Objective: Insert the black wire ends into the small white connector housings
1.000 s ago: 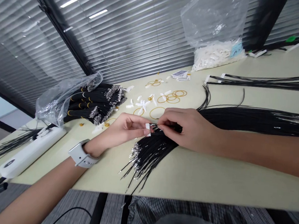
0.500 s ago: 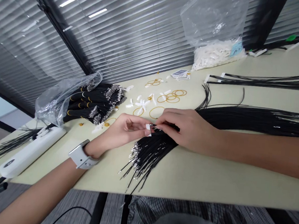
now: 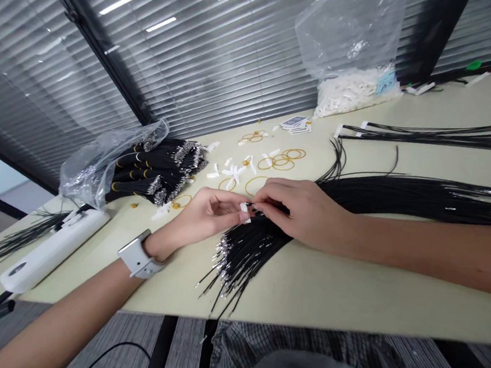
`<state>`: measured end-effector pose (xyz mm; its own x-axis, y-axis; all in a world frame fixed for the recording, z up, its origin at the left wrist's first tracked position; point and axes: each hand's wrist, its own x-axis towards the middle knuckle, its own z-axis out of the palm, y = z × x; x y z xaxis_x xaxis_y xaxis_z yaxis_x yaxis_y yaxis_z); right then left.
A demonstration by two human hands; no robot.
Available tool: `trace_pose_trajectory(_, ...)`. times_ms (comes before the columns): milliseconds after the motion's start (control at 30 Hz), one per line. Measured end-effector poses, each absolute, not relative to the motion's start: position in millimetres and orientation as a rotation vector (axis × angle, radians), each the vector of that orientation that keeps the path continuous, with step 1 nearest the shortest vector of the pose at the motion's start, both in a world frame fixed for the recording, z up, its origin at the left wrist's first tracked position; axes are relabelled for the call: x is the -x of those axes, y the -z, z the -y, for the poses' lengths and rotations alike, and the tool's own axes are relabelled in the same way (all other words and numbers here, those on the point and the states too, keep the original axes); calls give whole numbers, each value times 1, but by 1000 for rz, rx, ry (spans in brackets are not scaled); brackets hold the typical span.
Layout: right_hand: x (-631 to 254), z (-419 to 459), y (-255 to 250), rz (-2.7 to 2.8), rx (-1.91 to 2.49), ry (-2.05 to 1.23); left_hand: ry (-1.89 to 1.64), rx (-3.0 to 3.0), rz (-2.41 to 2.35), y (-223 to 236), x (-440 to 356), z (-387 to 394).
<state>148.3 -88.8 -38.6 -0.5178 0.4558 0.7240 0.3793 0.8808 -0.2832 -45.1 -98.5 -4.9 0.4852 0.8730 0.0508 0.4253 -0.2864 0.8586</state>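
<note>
Between the thumb and fingers of my left hand (image 3: pixel 208 214) is a small white connector housing (image 3: pixel 244 208). My right hand (image 3: pixel 293 209) pinches a thin black wire (image 3: pixel 253 207) right at the housing; whether its tip sits inside is too small to tell. Both hands meet just above a thick bundle of black wires (image 3: pixel 261 243), whose silver-tipped ends fan out toward the front edge of the table. The bundle passes under my right hand and runs off to the right.
Yellow rubber bands (image 3: pixel 282 160) and loose white housings (image 3: pixel 233 172) lie behind my hands. A plastic bag of white housings (image 3: pixel 350 93) stands at the back. Left are bagged black wire bundles (image 3: pixel 151 166) and a white power strip (image 3: pixel 54 249). Assembled wires (image 3: pixel 428 134) lie back right.
Both hands stay almost in place, still meeting at the white housing, which has turned slightly. My left wrist has shifted a little to the right.
</note>
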Motion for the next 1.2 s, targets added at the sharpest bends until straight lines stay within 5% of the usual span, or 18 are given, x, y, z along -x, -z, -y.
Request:
trace_pose_trajectory(467, -154, 91, 37, 2178, 511, 254, -794, -1681, -963, 3, 46, 97)
trace_pose_trajectory(1200, -153, 88, 40, 2257, 481, 133, -683, -1842, -1033, 3, 43, 103)
